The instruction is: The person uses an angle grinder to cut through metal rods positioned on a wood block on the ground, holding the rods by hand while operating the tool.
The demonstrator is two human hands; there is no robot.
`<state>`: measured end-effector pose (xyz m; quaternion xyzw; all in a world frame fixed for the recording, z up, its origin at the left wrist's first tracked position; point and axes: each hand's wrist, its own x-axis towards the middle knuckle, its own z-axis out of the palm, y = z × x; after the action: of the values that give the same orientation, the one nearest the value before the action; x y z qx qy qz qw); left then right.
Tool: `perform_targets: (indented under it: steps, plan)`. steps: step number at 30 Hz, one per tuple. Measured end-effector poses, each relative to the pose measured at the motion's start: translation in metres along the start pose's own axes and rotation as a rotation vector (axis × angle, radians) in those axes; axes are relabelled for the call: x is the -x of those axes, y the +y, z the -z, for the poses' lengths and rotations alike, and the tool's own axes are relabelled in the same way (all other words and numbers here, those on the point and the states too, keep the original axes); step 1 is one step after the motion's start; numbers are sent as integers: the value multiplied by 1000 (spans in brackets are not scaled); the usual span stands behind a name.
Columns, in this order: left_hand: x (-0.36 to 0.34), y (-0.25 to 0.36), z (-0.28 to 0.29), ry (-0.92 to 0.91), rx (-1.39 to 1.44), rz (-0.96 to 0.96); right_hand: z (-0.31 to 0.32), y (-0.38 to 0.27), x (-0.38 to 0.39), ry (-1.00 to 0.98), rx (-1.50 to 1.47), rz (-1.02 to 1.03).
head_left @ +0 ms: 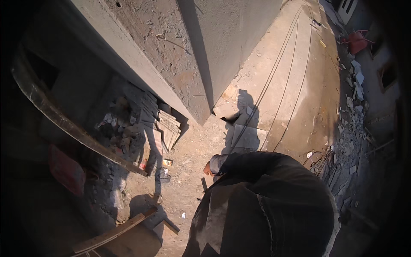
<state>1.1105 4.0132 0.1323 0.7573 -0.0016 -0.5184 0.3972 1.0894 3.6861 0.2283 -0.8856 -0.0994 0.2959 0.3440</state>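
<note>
My right hand (208,169) shows at the end of a dark sleeve (265,188) with a grey cuff, reaching across the lower middle. Its fingers look curled; what they hold, if anything, is hidden. A dark narrow strip (204,185) lies just below it; I cannot tell whether they touch. Beyond the hand, a pale flat slab (248,139) lies on the sunlit ground, with a shadow over part of it. My left hand is out of sight.
A concrete column (171,51) rises ahead. Stacked tiles (169,128) and a long curved beam (77,128) are left; a red barrow-like object (68,171) sits in shade. Boards (115,229) lie lower left. Cables (291,85), rubble (355,85) and a red chair (357,43) are right.
</note>
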Motion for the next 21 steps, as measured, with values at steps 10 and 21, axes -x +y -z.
perform_targets:
  steps: [10, 21]
  plan:
    - [-97, 117, 29, -383, -500, -113, -169, -62, 39, 334, -422, -540]
    - [-90, 156, -4, -773, -1062, -278, -242, -108, 120, 586, -867, -818]
